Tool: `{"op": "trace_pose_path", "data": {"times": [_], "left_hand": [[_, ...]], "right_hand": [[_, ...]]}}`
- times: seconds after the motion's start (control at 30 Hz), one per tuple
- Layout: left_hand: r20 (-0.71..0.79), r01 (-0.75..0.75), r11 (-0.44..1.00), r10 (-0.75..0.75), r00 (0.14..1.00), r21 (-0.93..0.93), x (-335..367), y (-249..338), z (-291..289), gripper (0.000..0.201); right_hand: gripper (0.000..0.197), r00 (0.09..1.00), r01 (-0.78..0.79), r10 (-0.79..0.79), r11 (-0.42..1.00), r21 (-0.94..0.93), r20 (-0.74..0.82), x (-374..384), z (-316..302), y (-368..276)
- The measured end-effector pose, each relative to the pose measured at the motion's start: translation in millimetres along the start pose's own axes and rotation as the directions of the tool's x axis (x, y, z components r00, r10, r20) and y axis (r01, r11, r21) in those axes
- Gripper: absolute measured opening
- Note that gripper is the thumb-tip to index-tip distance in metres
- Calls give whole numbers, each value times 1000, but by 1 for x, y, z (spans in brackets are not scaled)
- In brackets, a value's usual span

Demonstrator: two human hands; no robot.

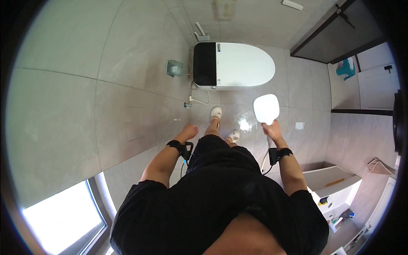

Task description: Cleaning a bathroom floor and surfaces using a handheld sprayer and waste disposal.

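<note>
My right hand [272, 130] is wrapped round the handle of a white hand shower [266, 109] with a broad, rounded head. A pale hose [265, 159] runs from its handle down beside my right leg. My left hand [189, 132] hangs at my left side, fingers curled in, with nothing visible in it. Ahead stands a toilet [245, 64] with a white closed lid and a black rear section. The shower head is a little nearer to me than the toilet's front end. Wet, shiny floor [244, 122] shows close to the shower head.
A wall valve [187, 105] with a thin hose and a glass box [174, 68] sit left of the toilet. A toilet brush holder [203, 37] is behind it. A floor drain [299, 126] lies right, near a white cabinet [335, 180]. A teal stool [346, 69] stands beyond the doorway.
</note>
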State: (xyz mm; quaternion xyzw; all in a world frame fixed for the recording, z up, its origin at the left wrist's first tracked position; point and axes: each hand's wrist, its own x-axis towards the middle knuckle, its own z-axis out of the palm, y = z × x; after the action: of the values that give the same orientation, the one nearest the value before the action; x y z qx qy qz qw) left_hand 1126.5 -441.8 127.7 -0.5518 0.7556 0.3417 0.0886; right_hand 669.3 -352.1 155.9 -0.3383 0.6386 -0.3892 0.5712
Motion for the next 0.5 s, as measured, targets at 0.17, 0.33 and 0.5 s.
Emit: {"op": "trace_pose_path", "data": {"times": [0.17, 0.33, 0.5], "left_hand": [[49, 42, 993, -48, 998, 107, -23, 10, 3, 31], [7, 179, 984, -179, 984, 2, -67, 25, 7, 32], [91, 193, 981, -192, 977, -3, -101, 12, 8, 34]], "right_hand": [[15, 987, 21, -20, 1000, -2, 161, 1, 43, 7], [12, 964, 54, -73, 995, 83, 256, 6, 72, 20], [11, 948, 87, -132, 982, 165, 290, -5, 91, 18]]}}
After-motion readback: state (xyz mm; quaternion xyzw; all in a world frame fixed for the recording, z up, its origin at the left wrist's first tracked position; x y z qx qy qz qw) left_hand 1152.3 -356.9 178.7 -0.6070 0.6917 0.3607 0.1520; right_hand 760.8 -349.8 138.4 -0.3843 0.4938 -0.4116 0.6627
